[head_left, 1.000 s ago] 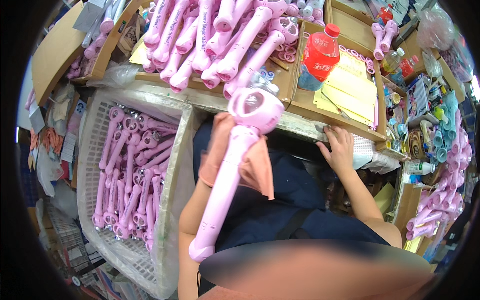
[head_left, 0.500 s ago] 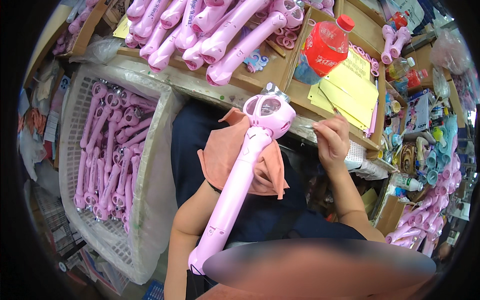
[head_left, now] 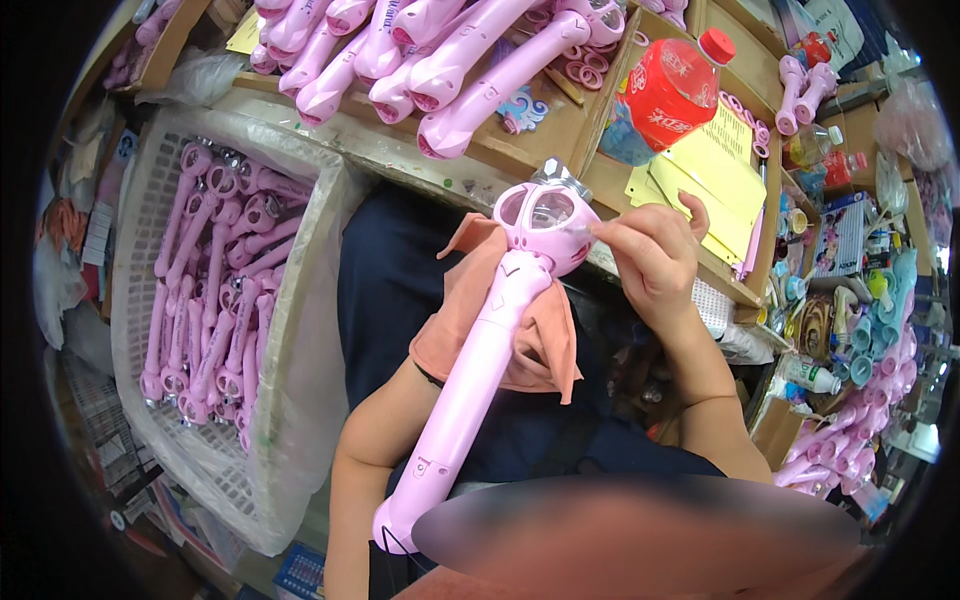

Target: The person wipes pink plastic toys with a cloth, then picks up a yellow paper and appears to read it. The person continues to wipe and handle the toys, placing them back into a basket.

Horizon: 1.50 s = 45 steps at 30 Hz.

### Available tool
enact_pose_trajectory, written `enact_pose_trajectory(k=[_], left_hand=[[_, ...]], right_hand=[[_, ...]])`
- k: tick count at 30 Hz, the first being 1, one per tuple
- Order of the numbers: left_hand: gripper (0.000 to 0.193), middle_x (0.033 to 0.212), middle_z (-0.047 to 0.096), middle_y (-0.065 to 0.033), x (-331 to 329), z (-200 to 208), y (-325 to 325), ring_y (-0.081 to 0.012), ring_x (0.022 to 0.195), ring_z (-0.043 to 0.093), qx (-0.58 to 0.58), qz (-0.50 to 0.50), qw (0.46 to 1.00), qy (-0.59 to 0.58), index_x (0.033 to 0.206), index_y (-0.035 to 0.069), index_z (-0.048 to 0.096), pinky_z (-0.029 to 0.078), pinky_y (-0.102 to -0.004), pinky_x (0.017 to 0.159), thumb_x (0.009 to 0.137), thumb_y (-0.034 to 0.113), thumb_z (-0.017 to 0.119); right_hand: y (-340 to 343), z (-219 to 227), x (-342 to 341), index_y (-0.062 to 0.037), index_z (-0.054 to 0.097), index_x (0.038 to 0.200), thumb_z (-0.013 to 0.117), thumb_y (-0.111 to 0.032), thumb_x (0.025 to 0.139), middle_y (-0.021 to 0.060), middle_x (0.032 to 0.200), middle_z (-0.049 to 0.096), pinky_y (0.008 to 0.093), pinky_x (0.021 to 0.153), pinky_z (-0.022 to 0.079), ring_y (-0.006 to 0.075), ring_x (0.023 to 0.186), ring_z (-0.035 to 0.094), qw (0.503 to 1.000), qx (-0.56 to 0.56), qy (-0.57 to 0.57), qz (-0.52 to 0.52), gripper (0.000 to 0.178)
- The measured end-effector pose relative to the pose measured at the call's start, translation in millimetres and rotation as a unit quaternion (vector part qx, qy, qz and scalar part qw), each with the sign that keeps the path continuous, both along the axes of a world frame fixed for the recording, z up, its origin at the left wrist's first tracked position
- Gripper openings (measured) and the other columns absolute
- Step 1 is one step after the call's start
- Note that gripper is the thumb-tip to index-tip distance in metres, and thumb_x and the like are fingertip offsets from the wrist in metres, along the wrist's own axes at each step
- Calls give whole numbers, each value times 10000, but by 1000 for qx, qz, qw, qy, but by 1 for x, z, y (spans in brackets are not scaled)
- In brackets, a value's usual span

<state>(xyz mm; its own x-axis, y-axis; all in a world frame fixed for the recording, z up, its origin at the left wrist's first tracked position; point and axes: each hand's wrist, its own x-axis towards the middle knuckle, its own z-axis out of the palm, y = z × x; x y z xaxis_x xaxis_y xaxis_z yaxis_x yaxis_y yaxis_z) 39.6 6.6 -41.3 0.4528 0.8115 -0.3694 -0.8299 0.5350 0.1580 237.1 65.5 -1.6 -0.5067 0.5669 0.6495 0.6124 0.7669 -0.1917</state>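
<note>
A pink toy wand (head_left: 465, 380) lies slanted across my lap, its round openwork head pointing away from me and topped by a silver cap (head_left: 560, 178). Round its neck and behind it is an orange cloth (head_left: 450, 300). My left forearm (head_left: 385, 425) runs up under this cloth; the left hand holds the wand through it, with the fingers hidden. My right hand (head_left: 655, 260) is at the right side of the wand's head, thumb and forefinger pinched together on something too small and pale to name.
A white lined basket (head_left: 290, 400) full of pink wands stands at left. More wands (head_left: 490, 85) are piled on the table ahead. Cardboard trays there hold yellow papers (head_left: 715, 185), a red-labelled bottle (head_left: 670, 95) and pink rings (head_left: 590, 70). Cluttered shelves line the right.
My right hand has moved left, from beside the wand to its head, still pinched. The wand and cloth have hardly moved. The view has shifted slightly.
</note>
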Motion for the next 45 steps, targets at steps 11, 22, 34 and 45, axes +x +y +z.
enact_pose_trajectory(k=[11,22,34,45], left_hand=[[310,1018,622,-63,2,-8,4,-133,906,606,23,25,992,123,1163,37,532,513,-283,790,984,286,486],[277,1015,626,-40,6,-1,4,-99,906,594,-56,31,996,54,1150,74,554,496,-247,811,985,287,494],[227,942,626,-3,9,0,7,-80,814,585,-59,-8,998,34,1076,92,567,499,-246,737,1004,273,452],[260,974,622,-12,9,-3,5,-85,868,579,-18,-6,998,57,1127,79,559,488,-240,790,1007,282,450]], right_hand=[[-6,-8,-1,-189,704,888,739,-52,661,-40,816,587,397,959,292,160,832,559,998,-47,11,-43,267],[-9,-4,-4,-184,696,880,714,-40,670,-40,824,601,379,946,301,153,831,559,999,29,-38,14,255],[-12,2,-3,-184,700,871,725,-58,661,-42,812,599,372,939,302,157,841,556,999,24,-21,-4,246],[-11,-1,-1,-173,703,866,728,-38,645,-27,809,609,374,946,307,170,823,554,999,-13,-14,-42,261]])
